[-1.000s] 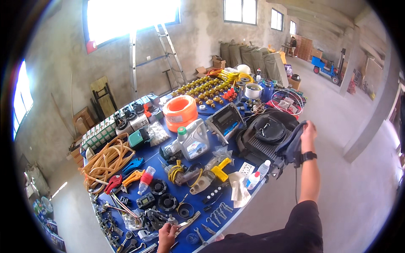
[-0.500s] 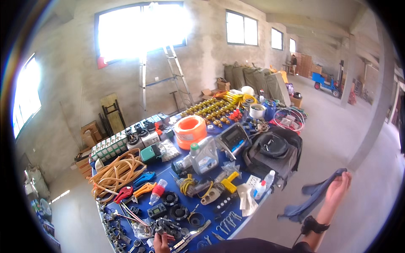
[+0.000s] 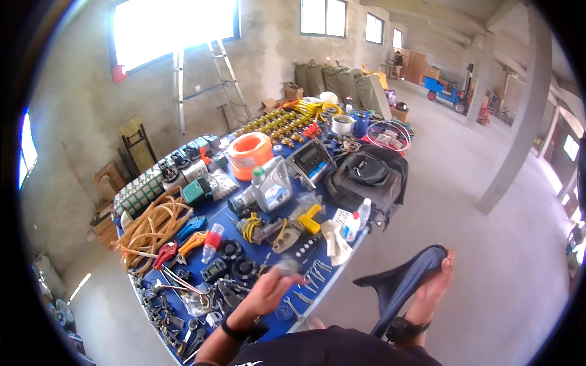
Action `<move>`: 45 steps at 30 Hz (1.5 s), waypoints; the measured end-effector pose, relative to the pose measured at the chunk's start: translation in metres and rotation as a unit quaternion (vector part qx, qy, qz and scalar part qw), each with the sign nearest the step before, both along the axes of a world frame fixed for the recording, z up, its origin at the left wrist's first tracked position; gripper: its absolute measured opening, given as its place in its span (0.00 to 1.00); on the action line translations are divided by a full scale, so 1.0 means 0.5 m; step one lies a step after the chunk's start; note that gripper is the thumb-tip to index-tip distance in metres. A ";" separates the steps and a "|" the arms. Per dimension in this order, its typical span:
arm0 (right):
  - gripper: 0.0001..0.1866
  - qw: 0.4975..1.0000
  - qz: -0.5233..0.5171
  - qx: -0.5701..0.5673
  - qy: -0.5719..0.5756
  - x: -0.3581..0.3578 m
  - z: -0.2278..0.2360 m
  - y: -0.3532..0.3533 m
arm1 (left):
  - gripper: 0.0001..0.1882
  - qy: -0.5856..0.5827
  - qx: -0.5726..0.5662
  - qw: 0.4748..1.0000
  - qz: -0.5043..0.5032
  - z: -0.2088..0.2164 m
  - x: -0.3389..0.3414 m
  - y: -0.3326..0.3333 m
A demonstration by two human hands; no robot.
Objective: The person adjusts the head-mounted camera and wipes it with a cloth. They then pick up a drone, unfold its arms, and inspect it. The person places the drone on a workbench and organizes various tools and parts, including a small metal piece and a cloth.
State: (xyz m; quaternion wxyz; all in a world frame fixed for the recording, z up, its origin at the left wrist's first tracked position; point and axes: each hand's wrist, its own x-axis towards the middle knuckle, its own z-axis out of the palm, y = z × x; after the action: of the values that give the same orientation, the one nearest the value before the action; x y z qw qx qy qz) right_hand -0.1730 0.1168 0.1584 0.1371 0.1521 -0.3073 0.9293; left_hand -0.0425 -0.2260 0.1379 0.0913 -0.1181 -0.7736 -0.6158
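My left hand (image 3: pixel 268 291) is raised over the near part of the table, its fingers closed around a small greyish rounded thing (image 3: pixel 287 265), blurred and too unclear to name. Off the table's right side, my right hand (image 3: pixel 432 287) grips a dark blue-grey cloth (image 3: pixel 397 283), which hangs down to the left in folds. Several wrenches (image 3: pixel 315 276) lie just right of my left hand on the blue tabletop (image 3: pixel 229 207). Black round speaker-like parts (image 3: pixel 245 267) and a small grey meter with a display (image 3: pixel 214 270) are left of it.
An orange hose coil (image 3: pixel 249 160), a jug with a green cap (image 3: pixel 272 186), a display unit (image 3: pixel 311 161) and a black backpack (image 3: pixel 372 183) crowd the table. Plastic bottles (image 3: pixel 363 213) stand by its right edge. Behind are a ladder (image 3: pixel 201 91) and a concrete pillar (image 3: pixel 513 122).
My left hand has risen from the near edge, now holding the greyish thing. My right hand has brought the cloth leftward and lower, nearer the table. The whole view has shifted.
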 end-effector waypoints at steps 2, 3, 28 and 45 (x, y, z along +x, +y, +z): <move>0.13 1.000 0.021 -0.009 0.017 0.040 0.002 0.007 | 0.20 0.036 -0.042 0.987 -0.151 0.021 -0.043 0.065; 0.13 0.999 0.024 -0.009 0.031 0.059 0.006 0.008 | 0.24 0.022 -0.032 0.976 -0.215 0.042 -0.060 0.112; 0.14 0.869 0.058 0.489 0.054 0.132 -0.162 0.255 | 0.13 0.199 0.403 0.893 0.003 0.092 -0.057 0.706; 0.22 0.846 0.131 0.512 0.068 0.196 -0.262 0.378 | 0.15 0.089 0.126 0.988 -0.027 0.030 0.005 0.820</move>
State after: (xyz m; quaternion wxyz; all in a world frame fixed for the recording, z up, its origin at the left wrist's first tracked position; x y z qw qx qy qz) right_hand -0.0751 0.3056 0.0275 -0.0626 0.3024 -0.7063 0.6370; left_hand -0.0400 0.1842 0.1527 0.1578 -0.1808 -0.6753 -0.6974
